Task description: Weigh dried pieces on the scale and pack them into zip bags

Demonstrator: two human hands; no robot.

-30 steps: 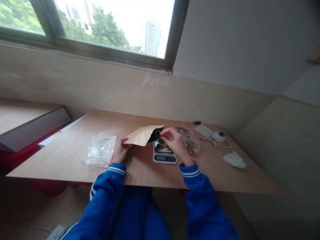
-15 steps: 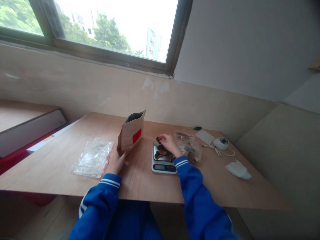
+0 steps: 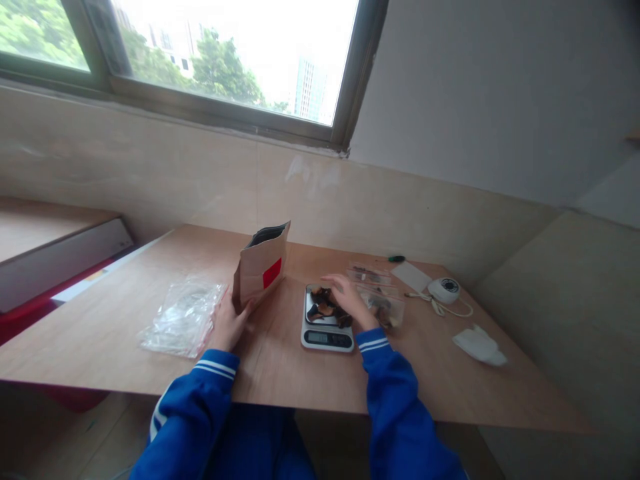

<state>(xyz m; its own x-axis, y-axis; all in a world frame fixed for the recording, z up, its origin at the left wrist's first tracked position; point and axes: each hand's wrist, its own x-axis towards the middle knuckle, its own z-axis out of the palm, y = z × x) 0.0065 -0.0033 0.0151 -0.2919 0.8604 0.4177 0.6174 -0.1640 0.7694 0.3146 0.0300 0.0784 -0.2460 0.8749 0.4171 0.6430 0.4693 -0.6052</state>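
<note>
While your left hand (image 3: 231,321) grips the upright kraft pouch (image 3: 261,269), your right hand (image 3: 350,301) hovers loose-fingered over dark pieces (image 3: 326,308) heaped on the scale (image 3: 326,333); two filled clear bags (image 3: 380,300) lie beside.

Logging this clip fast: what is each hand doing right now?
Left hand: closed on the upright paper pouch.
Right hand: open over the scale, holding nothing visible.
</note>
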